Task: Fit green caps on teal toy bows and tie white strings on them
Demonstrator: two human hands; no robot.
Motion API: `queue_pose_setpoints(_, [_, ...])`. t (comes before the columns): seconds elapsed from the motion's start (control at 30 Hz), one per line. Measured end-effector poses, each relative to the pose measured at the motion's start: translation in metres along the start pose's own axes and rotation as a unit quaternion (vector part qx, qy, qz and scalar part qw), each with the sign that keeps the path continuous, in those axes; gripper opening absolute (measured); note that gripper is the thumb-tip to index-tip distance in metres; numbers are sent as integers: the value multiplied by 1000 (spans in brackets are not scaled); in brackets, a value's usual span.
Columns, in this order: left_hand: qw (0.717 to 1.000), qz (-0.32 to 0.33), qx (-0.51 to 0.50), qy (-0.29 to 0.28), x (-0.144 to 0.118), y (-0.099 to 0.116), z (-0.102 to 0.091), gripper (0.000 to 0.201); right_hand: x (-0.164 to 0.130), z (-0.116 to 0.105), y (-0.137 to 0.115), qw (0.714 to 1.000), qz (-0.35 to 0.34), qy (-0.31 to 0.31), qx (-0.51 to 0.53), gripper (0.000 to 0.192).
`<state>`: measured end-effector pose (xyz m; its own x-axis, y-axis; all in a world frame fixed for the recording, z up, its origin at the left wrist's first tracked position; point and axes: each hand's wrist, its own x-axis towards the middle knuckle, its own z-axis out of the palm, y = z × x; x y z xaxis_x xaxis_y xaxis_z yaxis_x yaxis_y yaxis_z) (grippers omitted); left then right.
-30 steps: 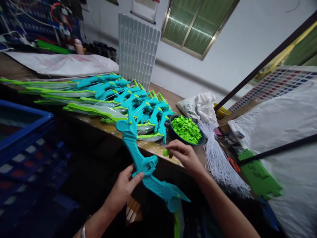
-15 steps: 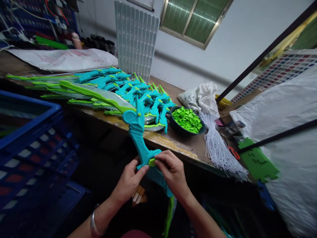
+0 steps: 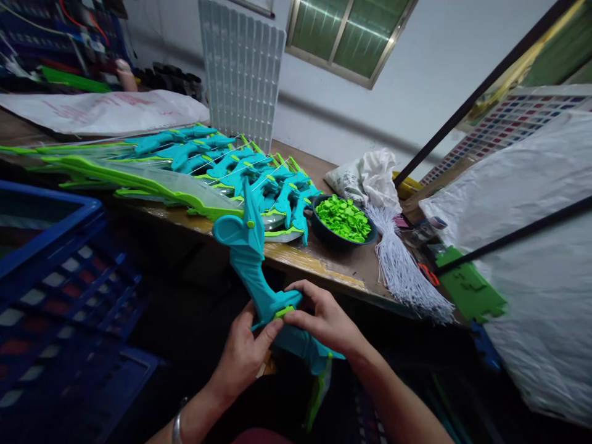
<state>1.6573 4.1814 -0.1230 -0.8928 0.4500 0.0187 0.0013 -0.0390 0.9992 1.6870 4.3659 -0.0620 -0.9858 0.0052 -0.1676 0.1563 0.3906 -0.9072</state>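
Observation:
Between my hands is a teal toy bow [image 3: 252, 265] with a long lime-green limb [image 3: 139, 185] reaching up and left over the table edge. Its other limb [image 3: 319, 394] hangs down below my hands. My left hand [image 3: 247, 345] is closed around the bow's middle, thumb on top. My right hand [image 3: 324, 314] is closed at the same spot, its thumb against a small lime-green plastic piece [image 3: 283, 312] seated at the teal handle. Whether that piece is fully in its slot cannot be made out.
Several similar bows [image 3: 222, 163] lie overlapping on the table [image 3: 324, 271]. Beside them stand a dark bowl [image 3: 340, 242] of green pieces, a bundle of white cords [image 3: 407, 271] and a white sack [image 3: 365, 179]. Blue crates [image 3: 60, 259] stand at left, a green mat [image 3: 469, 287] at right.
The bow has come slightly lower and nearer, and its lower part has turned. My right fingers have shifted from pinching the green piece to pressing over it. The view has swung slightly right.

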Motion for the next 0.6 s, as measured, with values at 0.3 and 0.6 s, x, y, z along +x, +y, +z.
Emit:
queue_pose_setpoints(0.3, [996,42,77,15,-3,-19,0,31,0,5,3,1000,-4,20,22,30])
queue_pose_setpoints(0.6, [994,-91,-1,-61,21,-19,-7,62,6,-1,11,994,-17,79,70,42])
